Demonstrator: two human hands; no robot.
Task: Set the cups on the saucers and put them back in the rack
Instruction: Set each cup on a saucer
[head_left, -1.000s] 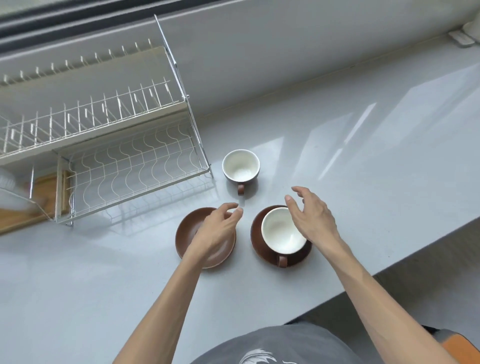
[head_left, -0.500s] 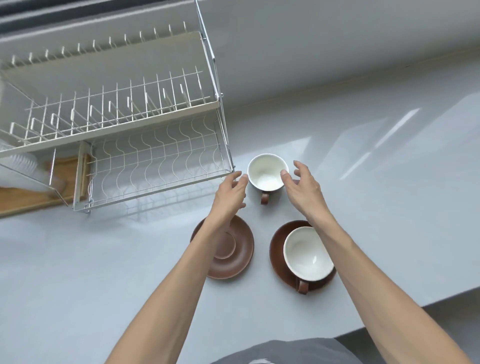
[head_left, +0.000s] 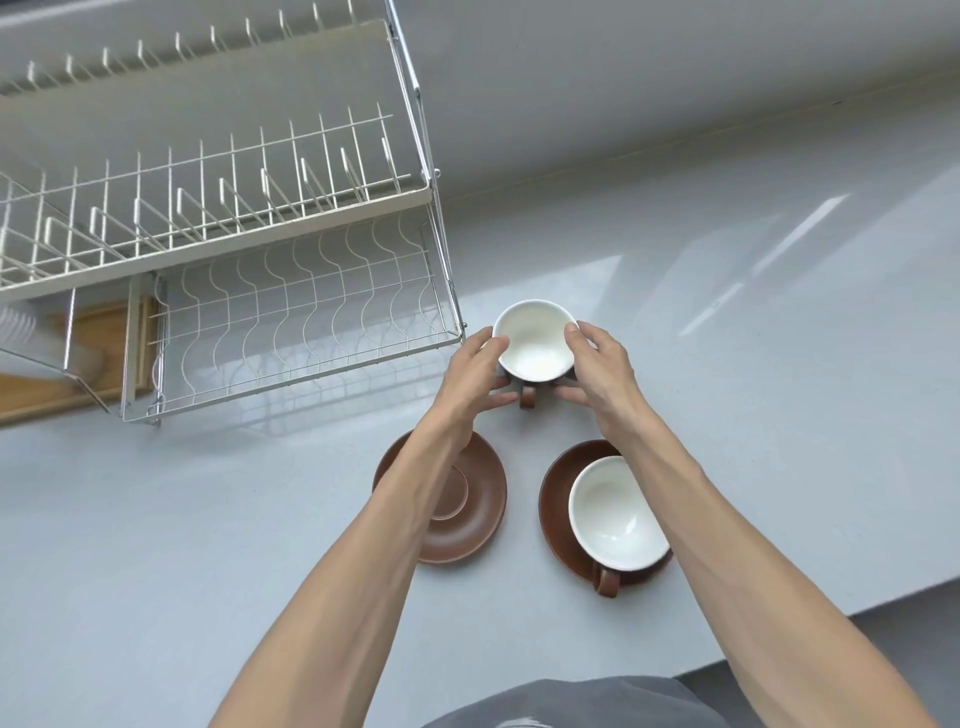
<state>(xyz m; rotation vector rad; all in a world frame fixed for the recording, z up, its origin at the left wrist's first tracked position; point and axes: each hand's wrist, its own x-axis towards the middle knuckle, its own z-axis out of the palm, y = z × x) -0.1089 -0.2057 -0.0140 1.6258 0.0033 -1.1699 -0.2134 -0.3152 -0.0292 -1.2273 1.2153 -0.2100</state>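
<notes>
A brown cup with a white inside (head_left: 534, 340) stands on the grey counter, its handle toward me. My left hand (head_left: 475, 374) and my right hand (head_left: 597, 369) clasp its two sides. Closer to me lies a bare brown saucer (head_left: 480, 506), partly under my left forearm. To its right, a second cup (head_left: 615, 512) sits on another brown saucer (head_left: 556, 499). The two-tier white wire rack (head_left: 291, 306) stands at the left with nothing on the tiers I can see.
A wooden board (head_left: 93, 358) lies under the rack's left part, with a pale blurred object (head_left: 15, 325) at the far left. The wall runs behind the counter. The counter's front edge (head_left: 779, 649) drops off at the lower right.
Both hands moved forward from the saucers to the far cup and closed around its sides. The cup on the right saucer stayed put. The view shifted closer to the rack.
</notes>
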